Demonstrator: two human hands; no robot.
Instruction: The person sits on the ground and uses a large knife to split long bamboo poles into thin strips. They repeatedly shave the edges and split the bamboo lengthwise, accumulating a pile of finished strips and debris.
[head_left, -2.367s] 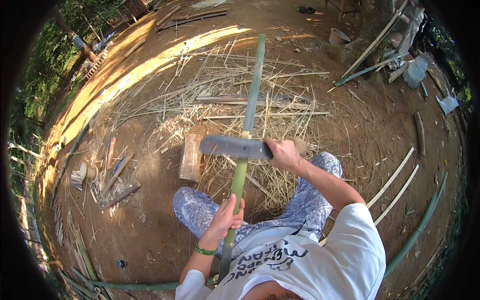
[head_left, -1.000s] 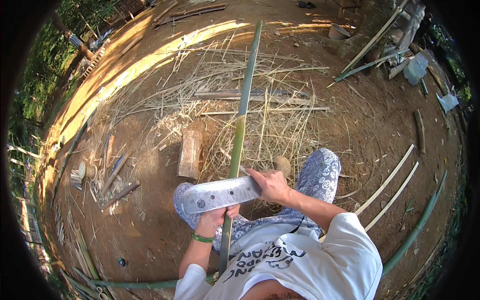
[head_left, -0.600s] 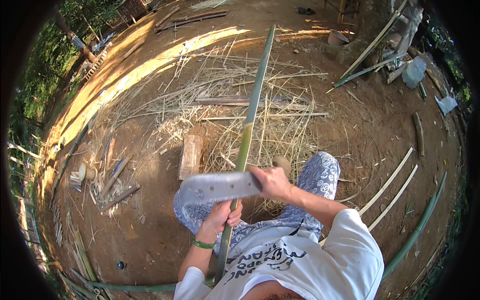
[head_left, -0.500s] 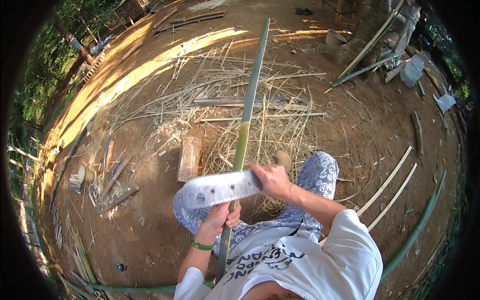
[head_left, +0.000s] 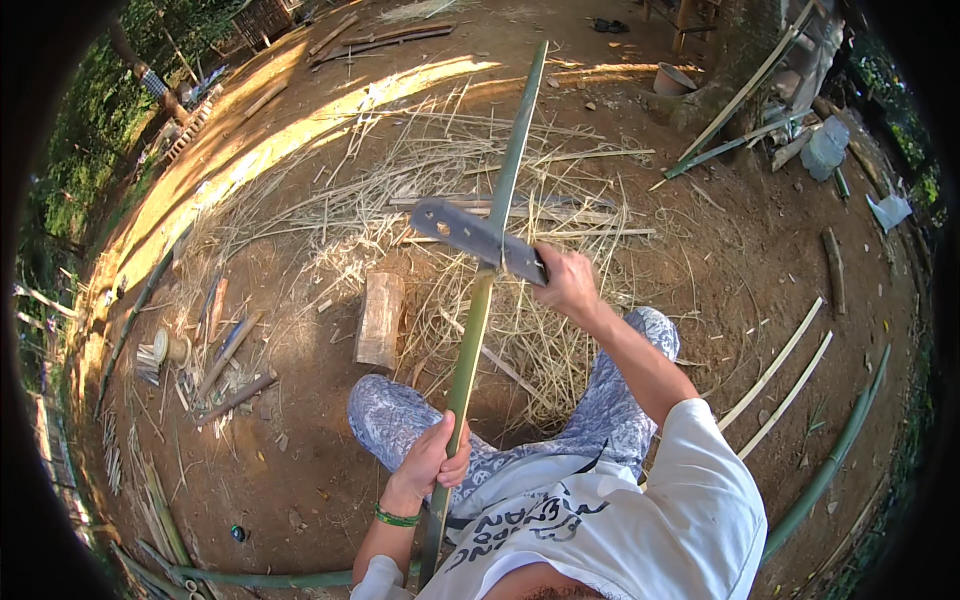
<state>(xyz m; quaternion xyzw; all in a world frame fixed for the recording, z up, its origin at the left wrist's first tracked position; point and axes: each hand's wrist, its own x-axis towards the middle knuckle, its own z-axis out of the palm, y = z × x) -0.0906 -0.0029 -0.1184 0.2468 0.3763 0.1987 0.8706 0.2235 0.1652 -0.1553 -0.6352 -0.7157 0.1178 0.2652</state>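
Observation:
A long green bamboo strip [head_left: 467,365] runs away from my lap, tilted slightly to the right at its far end. My left hand [head_left: 436,458] is wrapped round it near my body, thumb along its side. In my right hand [head_left: 568,282] is a broad machete [head_left: 455,229] with a rounded end and holes in its dark blade. The blade lies across the bamboo at a joint about halfway along, pointing to the far left. How deep its edge sits in the bamboo cannot be made out.
Thin bamboo shavings [head_left: 380,205] cover the dirt ahead. A wooden block [head_left: 379,320] stands by my left knee. Two pale strips [head_left: 773,360] and a green bamboo pole [head_left: 825,470] lie to the right. Sticks [head_left: 232,355] and a round spool-like piece [head_left: 172,347] lie left.
My right hand has carried the machete forward along the bamboo, from just beyond my left hand to the joint. The blade has turned to point farther forward. My left hand keeps its grip.

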